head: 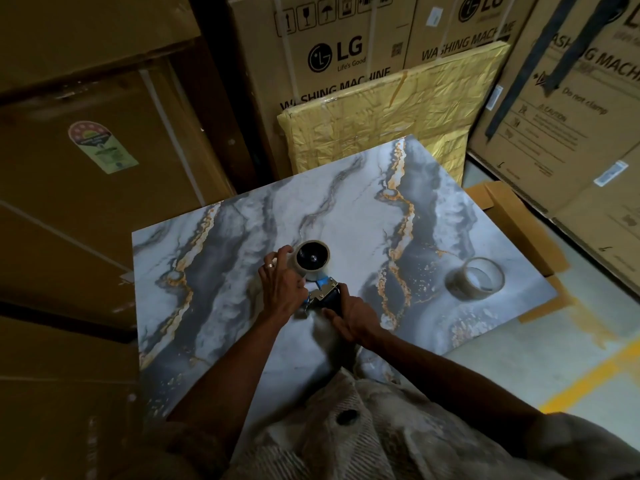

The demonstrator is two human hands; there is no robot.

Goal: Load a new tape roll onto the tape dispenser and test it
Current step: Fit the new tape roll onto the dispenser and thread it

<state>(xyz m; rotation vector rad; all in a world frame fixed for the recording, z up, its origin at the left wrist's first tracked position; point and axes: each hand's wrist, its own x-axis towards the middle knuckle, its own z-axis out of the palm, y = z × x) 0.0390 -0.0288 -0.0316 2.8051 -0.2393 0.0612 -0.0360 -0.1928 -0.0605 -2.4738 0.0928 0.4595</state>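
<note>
A blue and metal tape dispenser (pixel 323 292) lies on the marble-patterned table (pixel 346 209), near its middle. A clear tape roll (pixel 311 259) sits on the dispenser's black hub. My left hand (pixel 280 282) curls around the left side of that roll, fingers touching it. My right hand (pixel 349 318) grips the dispenser's dark handle from below. A second clear tape roll (pixel 474 279) lies flat on the table to the right, apart from both hands.
Large cardboard appliance boxes (pixel 332 53) stand close behind and on both sides of the table. A yellow wrapped flat parcel (pixel 391 123) leans behind the table's far edge. Flattened cardboard (pixel 519 216) lies on the floor to the right.
</note>
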